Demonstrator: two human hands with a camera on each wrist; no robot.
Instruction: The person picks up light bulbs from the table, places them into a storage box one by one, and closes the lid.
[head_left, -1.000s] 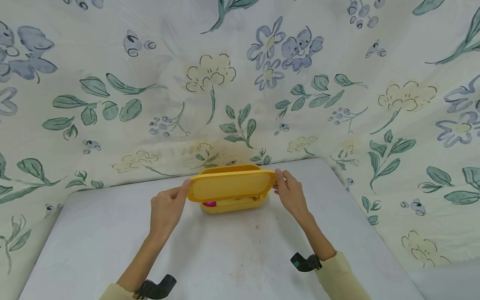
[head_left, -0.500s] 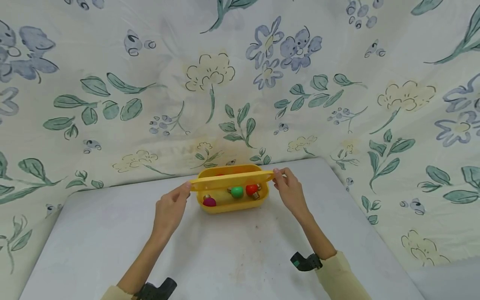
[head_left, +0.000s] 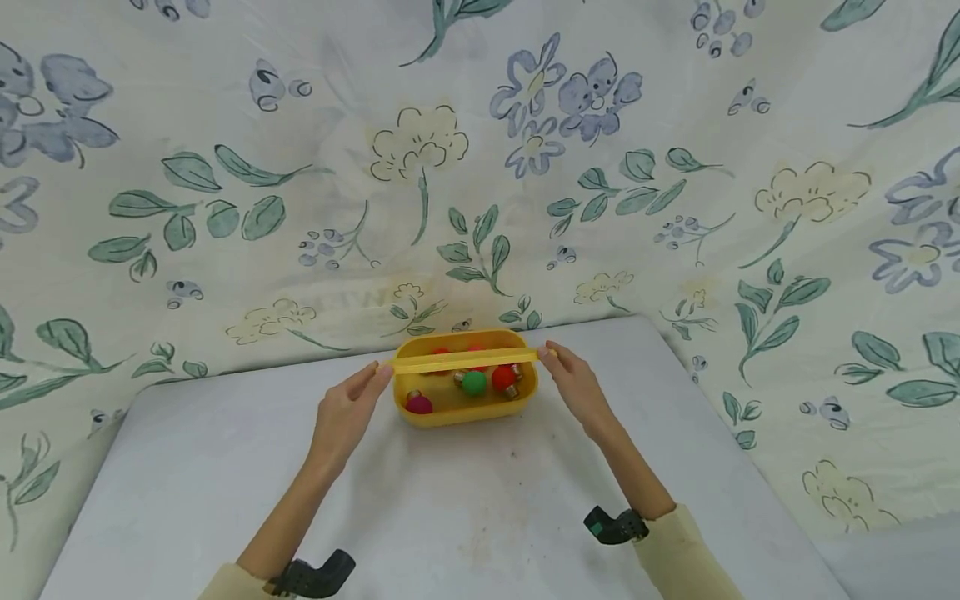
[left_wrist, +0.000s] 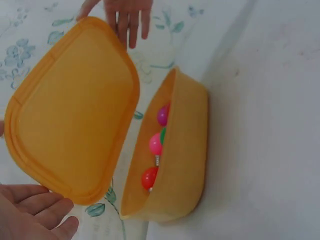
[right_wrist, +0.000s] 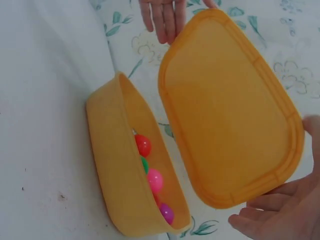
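My left hand point(head_left: 343, 423) and right hand point(head_left: 576, 392) pinch a yellow plastic lid point(head_left: 465, 362) by its two short ends. The lid is held up over a yellow plastic box point(head_left: 468, 414) and apart from it, seen nearly edge-on in the head view. Inside the box lie small coloured bulbs with metal bases: a green bulb point(head_left: 474, 383), a red bulb point(head_left: 503, 380) and a magenta bulb point(head_left: 418, 404) among several. A pink bulb point(right_wrist: 155, 181) shows in the right wrist view. The lid's underside faces both wrist cameras. In the head view the lid hides part of the bulbs.
The box stands near the back edge of a white table point(head_left: 465, 517). Right behind it hangs a floral cloth point(head_left: 322, 208). Each wrist wears a black camera, the left camera point(head_left: 315, 575) and the right camera point(head_left: 615, 527).
The lid has tilted from showing its broad face to nearly edge-on, uncovering the bulbs in the head view. My left hand has shifted slightly right. The box has stayed in place.
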